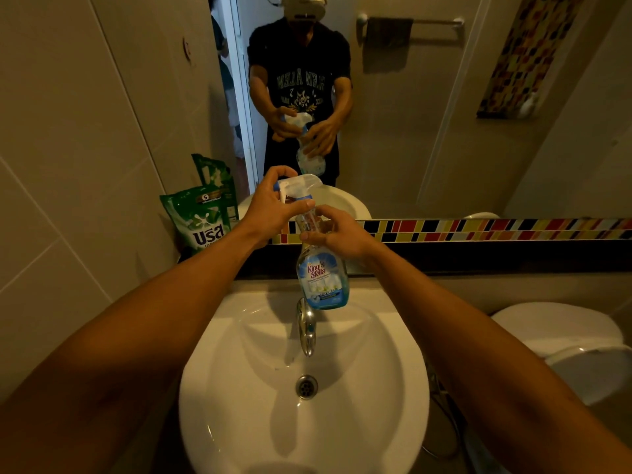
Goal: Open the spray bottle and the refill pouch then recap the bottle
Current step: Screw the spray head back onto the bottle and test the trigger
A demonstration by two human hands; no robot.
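A clear spray bottle [322,278] with a blue label is held upright in the air above the sink. My right hand [337,232] wraps its neck and upper body. My left hand [275,206] is closed around the white and blue trigger head [297,185], which sits on top of the bottle. A green refill pouch [201,217] leans against the wall on the ledge at the left, apart from both hands. Its top looks sealed.
A white sink [376,388] with a chrome tap [305,326] lies directly below the bottle. The mirror [427,114] stands behind, above a coloured tile strip [496,229]. A white toilet [574,340] is at the right. Tiled wall closes the left side.
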